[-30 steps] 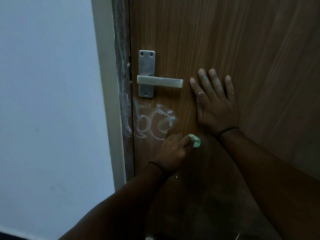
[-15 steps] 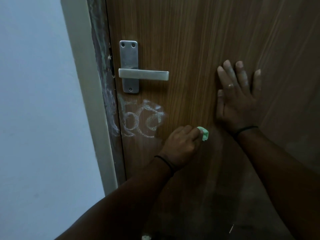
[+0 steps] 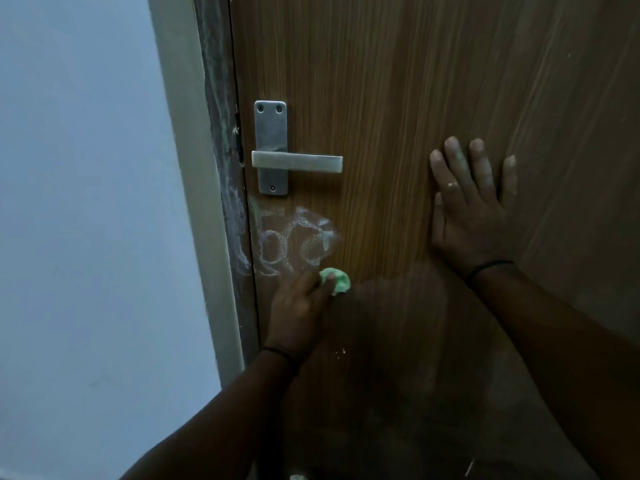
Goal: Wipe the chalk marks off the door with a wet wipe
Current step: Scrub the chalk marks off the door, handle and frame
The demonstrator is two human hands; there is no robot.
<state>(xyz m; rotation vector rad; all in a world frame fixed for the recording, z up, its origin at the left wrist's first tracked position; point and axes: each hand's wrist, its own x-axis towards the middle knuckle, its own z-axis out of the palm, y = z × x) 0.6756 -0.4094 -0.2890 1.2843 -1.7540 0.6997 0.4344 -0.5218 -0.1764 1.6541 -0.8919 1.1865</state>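
Note:
White chalk marks (image 3: 294, 244) sit on the brown wooden door (image 3: 415, 81), just below the metal lever handle (image 3: 294, 162). My left hand (image 3: 301, 306) grips a crumpled green wet wipe (image 3: 337, 281) and presses it against the door right under the lower right end of the marks. My right hand (image 3: 474, 209) lies flat on the door with straight fingers, to the right of the handle and the marks. A darker damp patch spreads on the wood below and to the right of the wipe.
The door frame (image 3: 194, 202) runs down the left of the door, with smeared chalk on its dark inner edge (image 3: 235, 237). A pale wall (image 3: 79, 220) fills the left side. A small light scrap (image 3: 298, 477) shows at the bottom edge.
My left hand has slid the wipe left and up, closer to the chalk marks. My right hand stays flat on the door. The camera view has shifted a little.

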